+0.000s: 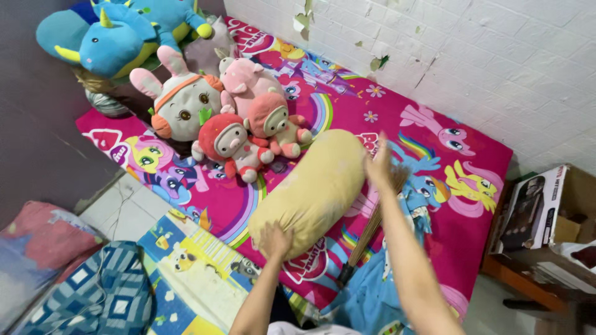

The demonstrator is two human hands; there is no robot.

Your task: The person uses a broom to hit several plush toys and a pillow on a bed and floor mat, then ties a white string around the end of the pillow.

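A long pale yellow bolster pillow (313, 189) lies slantwise on a bright pink cartoon-pony bedsheet (385, 118). My left hand (274, 239) presses on the bolster's near end, fingers spread over the cloth. My right hand (377, 164) is raised beside the bolster's far end and looks blurred; it is shut on a bundle of thin brown broom sticks (370, 226) that slants down to a dark bound end near my forearm.
Plush toys crowd the head of the bed: a blue dinosaur (112, 40), a white rabbit (183, 105) and pink pigs (254, 133). A peeling white brick wall (472, 56) runs along the right. A cardboard box (537, 208) sits at right, folded blankets (93, 291) at left.
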